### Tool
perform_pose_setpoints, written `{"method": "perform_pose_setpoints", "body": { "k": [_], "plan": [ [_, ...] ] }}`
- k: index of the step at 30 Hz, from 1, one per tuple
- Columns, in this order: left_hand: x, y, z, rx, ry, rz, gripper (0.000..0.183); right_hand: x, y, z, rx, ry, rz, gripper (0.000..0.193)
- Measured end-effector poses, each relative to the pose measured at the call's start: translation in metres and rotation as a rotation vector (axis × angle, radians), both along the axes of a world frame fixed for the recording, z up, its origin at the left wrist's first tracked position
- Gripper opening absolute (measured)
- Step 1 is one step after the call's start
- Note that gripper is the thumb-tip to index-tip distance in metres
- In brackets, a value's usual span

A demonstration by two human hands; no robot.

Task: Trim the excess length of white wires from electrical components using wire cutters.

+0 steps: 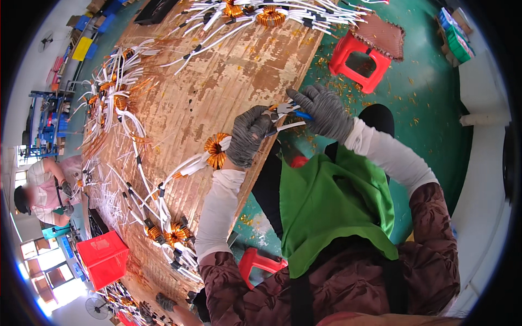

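My left hand (249, 136), in a grey glove, is closed on the leads of a copper wire coil at the table's edge. A ring-shaped coil (215, 151) shows beside its wrist, on the table side. From the fingers a white sleeved lead (292, 126) sticks out to the right. My right hand (326, 113), also gloved, is closed around blue-handled pliers (286, 108). Their metal jaws point left and meet a copper wire end at the left fingertips. Whether the jaws are closed on that wire is too small to tell.
Bundles of copper coils (271, 16) with white leads lie along the far and left parts of the wooden table (239, 70). A red stool (359, 62) stands on the green floor at right. A red bin (103, 259) and a co-worker (46, 190) are at left.
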State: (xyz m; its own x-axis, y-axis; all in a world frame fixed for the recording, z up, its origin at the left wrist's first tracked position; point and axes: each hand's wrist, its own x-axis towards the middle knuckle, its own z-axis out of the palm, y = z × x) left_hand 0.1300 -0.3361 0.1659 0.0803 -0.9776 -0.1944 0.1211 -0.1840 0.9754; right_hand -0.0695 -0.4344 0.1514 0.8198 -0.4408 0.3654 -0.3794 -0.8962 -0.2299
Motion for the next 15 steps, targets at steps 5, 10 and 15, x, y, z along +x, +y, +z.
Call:
{"method": "perform_pose_setpoints", "body": {
  "k": [5,10,15],
  "plan": [
    [-0.019,0.001,-0.034,-0.244,-0.481,0.055,0.024,-0.013,0.041,0.002,0.845,-0.190,-0.164,0.048],
    [-0.023,-0.005,-0.037,-0.483,-0.988,-0.062,0.034,-0.031,0.055,-0.009,1.359,-0.194,-0.252,0.047],
    [-0.030,-0.005,-0.042,-0.551,-1.119,-0.145,0.031,-0.040,0.076,-0.044,1.333,-0.361,-0.286,0.050]
  ]
}}
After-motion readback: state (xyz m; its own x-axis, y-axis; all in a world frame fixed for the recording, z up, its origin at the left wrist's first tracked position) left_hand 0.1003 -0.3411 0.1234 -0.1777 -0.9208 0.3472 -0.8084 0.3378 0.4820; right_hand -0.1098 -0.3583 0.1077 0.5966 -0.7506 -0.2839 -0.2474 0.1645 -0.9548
